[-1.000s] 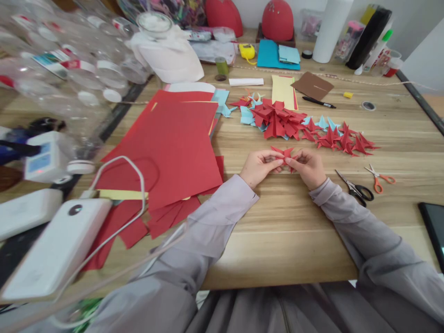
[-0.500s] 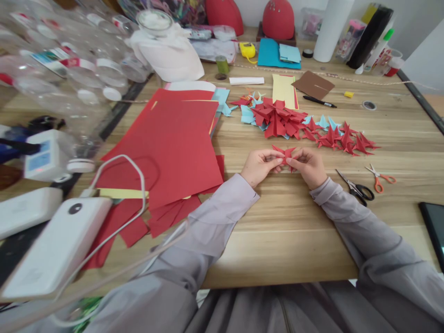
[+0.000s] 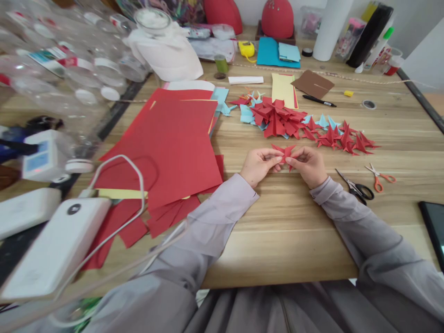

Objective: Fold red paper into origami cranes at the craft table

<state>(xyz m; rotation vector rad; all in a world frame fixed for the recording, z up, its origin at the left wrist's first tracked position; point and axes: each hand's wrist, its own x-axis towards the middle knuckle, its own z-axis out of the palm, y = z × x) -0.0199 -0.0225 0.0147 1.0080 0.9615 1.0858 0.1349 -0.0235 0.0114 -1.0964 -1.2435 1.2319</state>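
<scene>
Between my two hands is a small folded red origami crane (image 3: 287, 152), its pointed tips sticking up and down past the fingers. My left hand (image 3: 261, 163) pinches its left side between thumb and fingers. From the right, my right hand (image 3: 306, 165) grips the other side in the same way, thumb toward the middle. Just beyond the hands lies a heap of red folded paper pieces (image 3: 277, 118). A row of finished red cranes (image 3: 345, 138) runs to the right of it, with light blue ones (image 3: 326, 122) behind.
Red paper sheets (image 3: 183, 148) are stacked at the left, near a white power bank (image 3: 58, 249) with a looping cable. Black scissors (image 3: 359, 188) and orange-handled scissors (image 3: 379, 178) lie at the right. Plastic bottles (image 3: 79, 69) crowd the far left; a black pen (image 3: 319, 101) rests further back.
Both hands keep their pinch on the red crane at nearly the same spot. Its paper points look slightly shifted, and the camera view has moved very little.
</scene>
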